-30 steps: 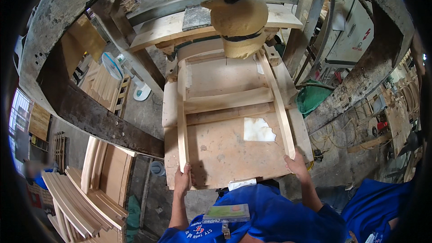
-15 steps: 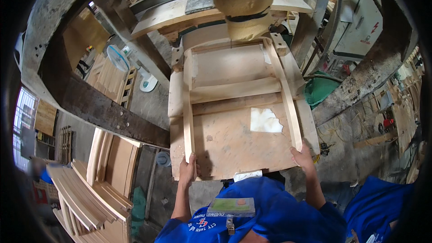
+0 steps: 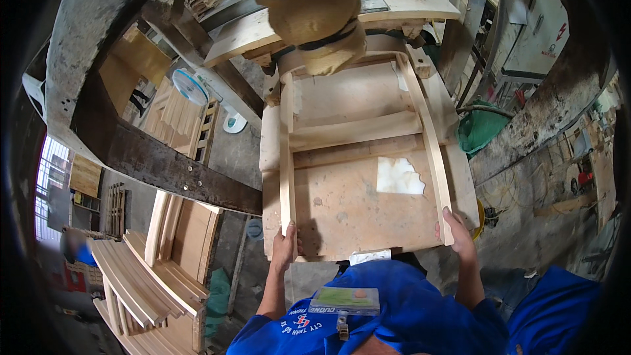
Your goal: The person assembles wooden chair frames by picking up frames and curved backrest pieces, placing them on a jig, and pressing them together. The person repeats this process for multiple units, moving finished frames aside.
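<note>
So both hands are closed around the near ends of a pale wooden frame (image 3: 355,133), left hand (image 3: 284,248) gripping the left rail and right hand (image 3: 460,235) with its thumb over the right one, arms well apart. The frame sits over the bench (image 3: 348,223), one crossbar joining the rails partway up, and its far end is partly hidden behind a chunky tan padded lump (image 3: 315,23) with dark straps. There's a torn white patch (image 3: 399,176) between the rails, plus a pile of curved wood pieces (image 3: 125,276) off to the near left.
</note>
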